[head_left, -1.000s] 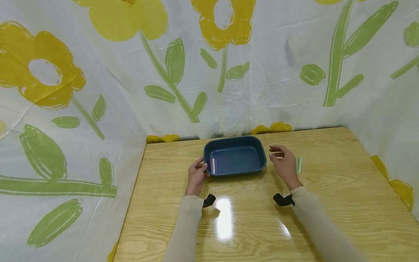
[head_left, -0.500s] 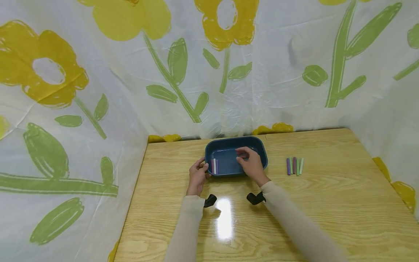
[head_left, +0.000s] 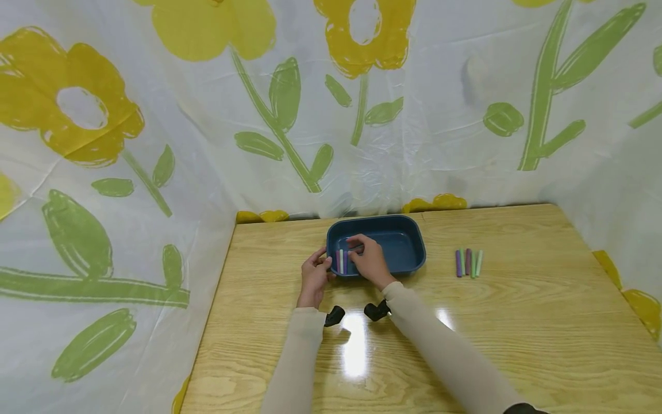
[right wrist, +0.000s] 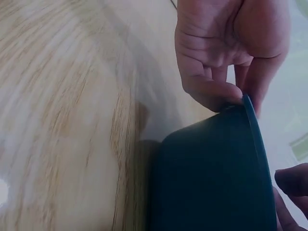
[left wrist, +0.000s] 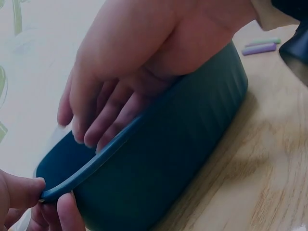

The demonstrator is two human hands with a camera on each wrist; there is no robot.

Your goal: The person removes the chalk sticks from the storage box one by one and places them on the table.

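My left hand [head_left: 314,279] grips the left end of a dark blue rectangular tray [head_left: 423,256]. In the left wrist view its thumb lies on the rim and its fingers are under it. Three chalk sticks [head_left: 341,261], two purplish and one white between them, lie side by side at the tray's left end. Over the tray, my right hand [head_left: 371,261] reaches down with its fingertips close to the rightmost chalk. Its thumb and fingers look parted, and no chalk shows between them. The left wrist view shows the right fingers [left wrist: 103,115] inside the tray, their tips partly hidden.
Several chalk sticks [head_left: 468,263] in purple, green and dark red lie in a row on the wooden table [head_left: 522,322], right of the tray. A flower-printed white curtain [head_left: 439,115] stands behind the table and along its sides.
My right hand has moved left, from beside the tray's right end to over the chalks at its left end. The left hand keeps its grip on the tray.
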